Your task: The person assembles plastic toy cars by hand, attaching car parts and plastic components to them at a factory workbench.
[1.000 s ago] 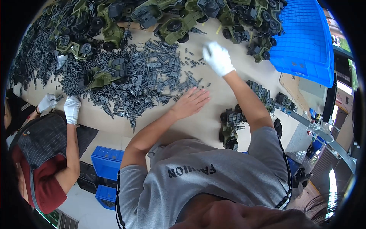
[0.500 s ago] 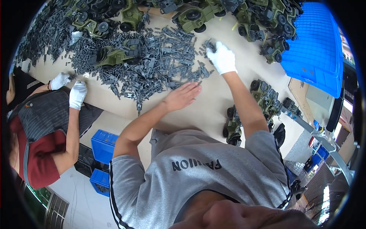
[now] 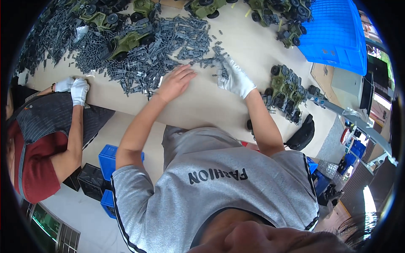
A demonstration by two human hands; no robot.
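My left hand (image 3: pixel 176 83), bare, lies palm down with its fingers stretched out at the near edge of a heap of small dark grey plastic parts (image 3: pixel 139 63), some of them shaped like toy guns. To its right, my right hand (image 3: pixel 238 80) wears a white glove. Its fingers and thumb are spread around a small cluster of the grey parts (image 3: pixel 222 66) on the tabletop. The cluster touches the inside of the glove, and the fingertips point away from me. A green toy jeep (image 3: pixel 128 42) sits on the heap beyond my left hand.
More green toy jeeps stand along the far side, and another group (image 3: pixel 283 90) is right of my right forearm. A blue crate (image 3: pixel 333 38) is at the far right, a black bag (image 3: pixel 301 134) nearer. At left, a co-worker's gloved hands (image 3: pixel 76 89) are at the table edge.
My right hand has come nearer and slightly left, with the cluster of grey parts moving along. My left hand has shifted left along the heap's edge. The whole view has also shifted.
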